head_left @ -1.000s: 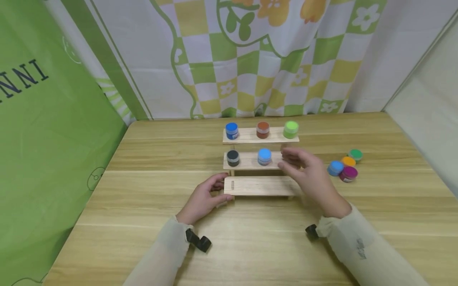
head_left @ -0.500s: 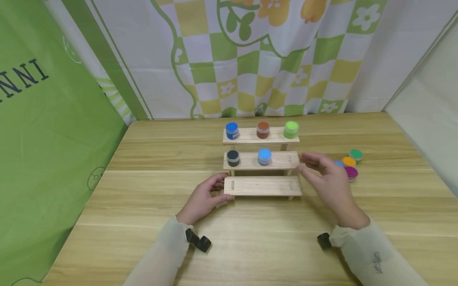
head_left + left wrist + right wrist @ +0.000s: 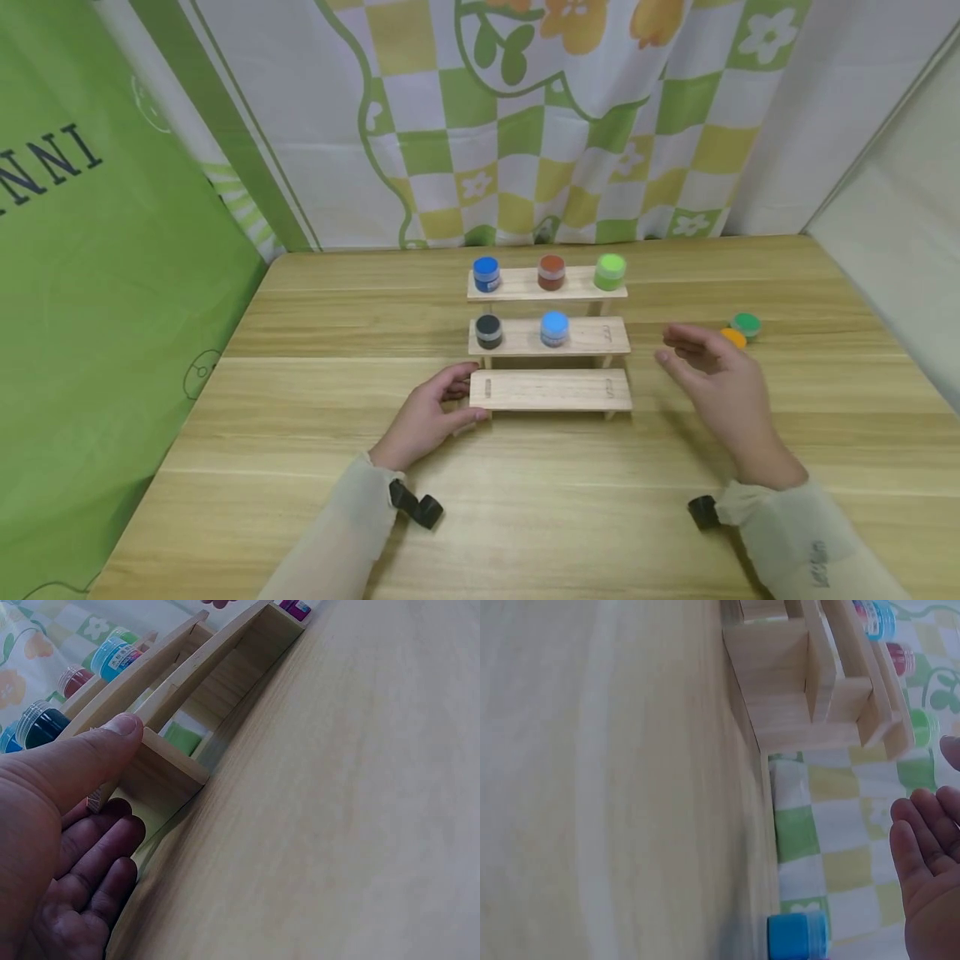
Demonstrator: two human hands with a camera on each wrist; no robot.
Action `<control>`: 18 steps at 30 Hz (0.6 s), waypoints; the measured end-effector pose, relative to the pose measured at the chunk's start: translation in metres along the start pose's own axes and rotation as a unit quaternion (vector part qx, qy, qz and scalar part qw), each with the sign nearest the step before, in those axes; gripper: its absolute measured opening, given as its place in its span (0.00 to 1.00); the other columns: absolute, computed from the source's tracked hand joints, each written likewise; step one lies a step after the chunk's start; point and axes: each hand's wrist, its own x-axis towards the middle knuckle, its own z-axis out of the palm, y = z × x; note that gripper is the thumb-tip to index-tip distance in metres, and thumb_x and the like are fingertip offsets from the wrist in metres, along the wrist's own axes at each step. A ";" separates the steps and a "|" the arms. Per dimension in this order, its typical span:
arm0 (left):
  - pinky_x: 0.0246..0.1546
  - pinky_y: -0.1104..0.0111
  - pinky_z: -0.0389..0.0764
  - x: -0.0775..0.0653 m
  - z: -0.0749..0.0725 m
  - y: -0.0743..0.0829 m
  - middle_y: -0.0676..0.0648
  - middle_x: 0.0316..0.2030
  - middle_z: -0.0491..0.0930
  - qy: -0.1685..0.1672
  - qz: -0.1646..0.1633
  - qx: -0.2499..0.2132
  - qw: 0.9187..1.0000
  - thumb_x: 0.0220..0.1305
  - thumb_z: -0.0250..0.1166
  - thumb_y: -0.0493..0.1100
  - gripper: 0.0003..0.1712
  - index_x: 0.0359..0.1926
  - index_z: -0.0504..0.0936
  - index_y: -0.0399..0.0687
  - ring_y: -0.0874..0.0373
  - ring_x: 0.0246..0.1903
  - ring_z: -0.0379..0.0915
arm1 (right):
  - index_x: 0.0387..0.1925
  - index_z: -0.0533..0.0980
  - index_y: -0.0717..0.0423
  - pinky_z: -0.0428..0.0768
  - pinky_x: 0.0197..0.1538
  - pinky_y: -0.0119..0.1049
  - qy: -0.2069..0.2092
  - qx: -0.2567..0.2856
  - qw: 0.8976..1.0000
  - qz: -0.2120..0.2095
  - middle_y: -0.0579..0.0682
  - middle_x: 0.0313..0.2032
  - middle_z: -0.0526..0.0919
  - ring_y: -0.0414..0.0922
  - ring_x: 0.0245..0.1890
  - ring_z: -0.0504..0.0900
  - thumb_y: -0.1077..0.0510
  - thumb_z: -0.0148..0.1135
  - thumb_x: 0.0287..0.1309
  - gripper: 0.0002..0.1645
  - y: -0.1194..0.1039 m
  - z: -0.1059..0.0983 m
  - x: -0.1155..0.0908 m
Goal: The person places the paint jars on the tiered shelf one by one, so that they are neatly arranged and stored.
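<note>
A stepped wooden rack (image 3: 551, 392) with three tiers stands on the table. My left hand (image 3: 431, 417) holds its lowest tier by the left end, the thumb (image 3: 90, 754) over the board and the fingers curled at its side. Dark blue (image 3: 486, 274), brown-red (image 3: 551, 272) and light green (image 3: 610, 272) paint jars line the top tier. On the middle tier sit a black jar (image 3: 488, 331) and a light blue jar (image 3: 554, 328). The lowest tier is bare. My right hand (image 3: 720, 392) hovers right of the rack, holding nothing, fingers loosely bent.
Beyond my right hand are an orange jar (image 3: 733, 337) and a green jar (image 3: 746, 326). A blue jar (image 3: 799, 935) appears in the right wrist view, a purple jar (image 3: 295, 609) in the left. A checkered curtain (image 3: 525, 150) hangs behind the table.
My right hand has moved right, away from the middle tier's right end toward the loose jars, and now covers some of them. The left hand has stayed on the rack.
</note>
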 end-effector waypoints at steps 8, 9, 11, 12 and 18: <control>0.57 0.55 0.76 0.000 0.000 0.000 0.50 0.52 0.81 0.001 -0.006 0.004 1.000 0.56 0.77 0.50 0.41 0.69 0.72 0.52 0.53 0.53 0.76 | 0.56 0.78 0.64 0.76 0.42 0.14 0.017 -0.009 1.000 0.020 0.46 0.49 0.85 0.20 0.42 0.78 0.57 0.69 0.64 0.23 0.015 -0.011 -0.002; 0.57 0.55 0.76 0.000 0.000 0.000 0.50 0.52 0.81 0.001 -0.006 0.004 1.000 0.56 0.77 0.50 0.41 0.69 0.72 0.52 0.53 0.53 0.76 | 0.56 0.79 0.64 0.75 0.42 0.14 0.017 -0.014 1.000 0.021 0.43 0.49 0.85 0.20 0.42 0.78 0.56 0.69 0.64 0.23 0.016 -0.013 -0.002; 0.57 0.55 0.76 0.000 0.000 0.000 0.50 0.51 0.81 0.001 -0.005 0.004 1.000 0.56 0.77 0.50 0.41 0.70 0.72 0.52 0.53 0.52 0.76 | 0.56 0.79 0.62 0.74 0.42 0.12 0.017 -0.025 0.999 0.028 0.42 0.49 0.85 0.19 0.42 0.77 0.53 0.69 0.64 0.23 0.019 -0.016 -0.002; 0.57 0.55 0.76 0.000 0.000 0.000 0.50 0.51 0.81 0.001 -0.005 0.003 1.000 0.56 0.77 0.50 0.41 0.70 0.72 0.51 0.53 0.52 0.76 | 0.56 0.79 0.62 0.74 0.42 0.12 0.015 -0.026 0.999 0.030 0.44 0.50 0.85 0.20 0.43 0.77 0.53 0.68 0.64 0.23 0.020 -0.018 -0.002; 0.57 0.55 0.76 0.000 0.000 0.000 0.49 0.51 0.81 0.003 0.000 0.003 1.000 0.57 0.77 0.50 0.41 0.69 0.72 0.50 0.53 0.52 0.77 | 0.60 0.76 0.60 0.73 0.45 0.12 -0.008 -0.049 0.995 0.086 0.60 0.57 0.81 0.32 0.51 0.79 0.46 0.66 0.65 0.30 0.024 -0.028 -0.001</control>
